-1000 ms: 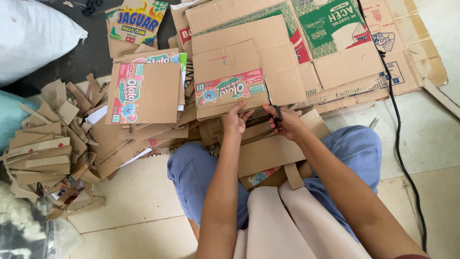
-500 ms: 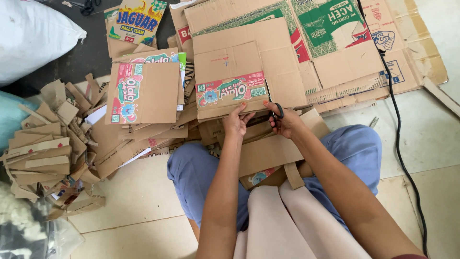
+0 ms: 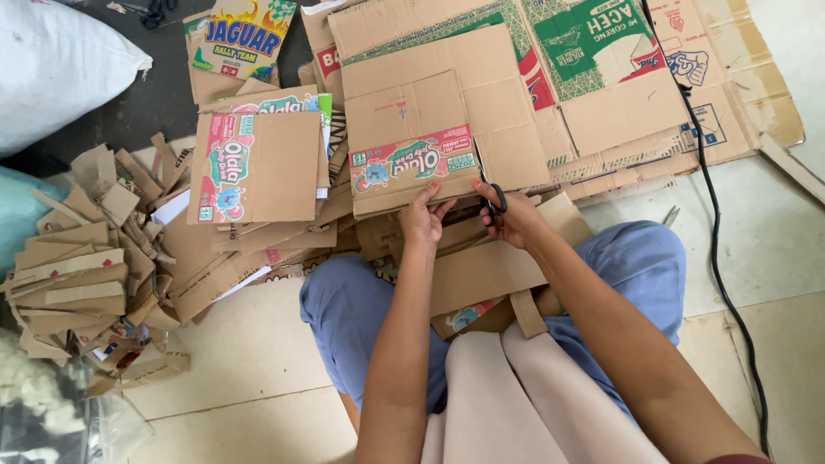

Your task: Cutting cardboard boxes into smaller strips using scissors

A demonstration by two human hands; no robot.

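Note:
My left hand (image 3: 424, 216) grips the near edge of a flattened cardboard box panel (image 3: 412, 129) that has a colourful printed band along its bottom. My right hand (image 3: 514, 219) holds black-handled scissors (image 3: 495, 203) at the right edge of that same panel, the blades mostly hidden against the cardboard. More brown cardboard pieces (image 3: 490, 266) lie across my lap, between my blue-trousered knees.
A heap of cut cardboard strips (image 3: 77, 249) sits at the left. Another printed panel (image 3: 258, 167) lies left of my hands. Large flattened boxes (image 3: 601, 77) cover the floor ahead. A black cable (image 3: 718, 258) runs down the right side. A white sack (image 3: 60, 64) lies top left.
The scissors have advanced a little along the panel's right edge; my hands and the panel have barely shifted.

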